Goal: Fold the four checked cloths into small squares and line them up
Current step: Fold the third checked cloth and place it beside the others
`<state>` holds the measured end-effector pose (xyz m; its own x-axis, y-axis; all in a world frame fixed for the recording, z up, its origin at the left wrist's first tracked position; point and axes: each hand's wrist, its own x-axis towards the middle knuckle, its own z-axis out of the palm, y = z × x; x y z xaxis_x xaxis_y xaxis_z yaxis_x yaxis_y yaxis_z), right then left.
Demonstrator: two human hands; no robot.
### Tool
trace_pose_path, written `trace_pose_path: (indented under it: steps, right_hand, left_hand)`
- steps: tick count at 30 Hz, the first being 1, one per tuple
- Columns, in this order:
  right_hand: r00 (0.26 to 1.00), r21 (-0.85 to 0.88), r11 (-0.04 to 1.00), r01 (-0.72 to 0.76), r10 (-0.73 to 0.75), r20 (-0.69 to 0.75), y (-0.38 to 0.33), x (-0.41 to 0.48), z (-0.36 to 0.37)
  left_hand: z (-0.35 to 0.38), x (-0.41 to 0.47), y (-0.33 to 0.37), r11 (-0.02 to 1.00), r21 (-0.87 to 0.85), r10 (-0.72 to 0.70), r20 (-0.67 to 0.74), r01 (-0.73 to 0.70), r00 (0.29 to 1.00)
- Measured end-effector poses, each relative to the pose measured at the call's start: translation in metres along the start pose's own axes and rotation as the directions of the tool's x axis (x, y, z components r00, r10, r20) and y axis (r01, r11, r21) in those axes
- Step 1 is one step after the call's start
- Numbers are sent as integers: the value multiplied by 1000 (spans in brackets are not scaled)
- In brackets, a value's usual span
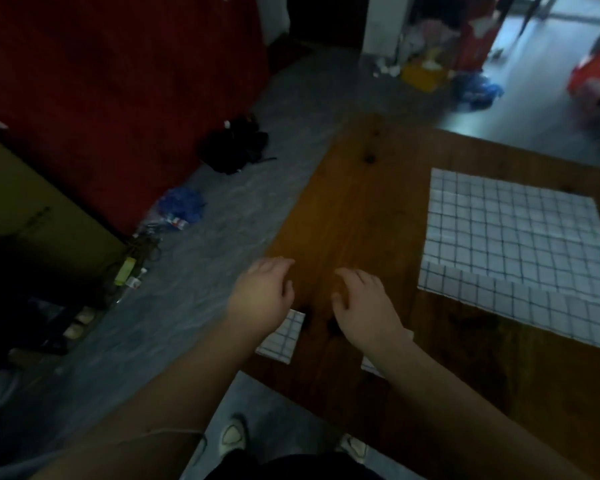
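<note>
Brown wood, dark and knotted, makes up the table (354, 209) under both hands. The left hand (262, 296) and the right hand (364, 303) are side by side over it, palms down and a little apart from each other, with the fingers loosely curled and nothing in either of them; whether the fingertips touch the wood cannot be told. Just under the left wrist lies a small folded cloth (283, 337), white with dark check lines, close to the table's near edge. A second folded cloth (371, 367) is mostly hidden beneath the right forearm, with only its corners showing. Well to the right of the right hand, a large checked cloth (513, 237) lies spread flat on the table. A strip of the same fabric (499, 299) runs along its near edge, either a fold or another cloth. Beyond the left hand, on the grey floor, sit a black bag (234, 145) and a blue plastic bag (182, 207). Below the arms, two pale shoes (232, 436) stand on the floor by the table's edge.
</note>
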<state>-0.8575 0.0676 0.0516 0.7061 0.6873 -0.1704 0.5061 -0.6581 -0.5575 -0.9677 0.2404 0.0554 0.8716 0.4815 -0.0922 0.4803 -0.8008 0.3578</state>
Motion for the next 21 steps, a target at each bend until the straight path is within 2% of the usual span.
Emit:
trace_pose_path:
  steps: [2,6,16,21]
  right_hand:
    - [995,-58,994,90,-92,-25,-35,13,3]
    - [983,-109,977,181,-182,-1,-117,45,32]
    - [929,-98,925,366,-359,87,-377,104,197]
    - [920,-112,914,390,-382,89,-448,137,233]
  left_hand:
    - [-21,-3,-33,998,51,-24,-28,25,999]
    - [-62,-14,-116,992,62,-102,-110,110,989]
    - [-170,-81,-399,947,66,-300,-168,314,939]
    - [-214,-83,-463,937,49,-336,-138,345,932]
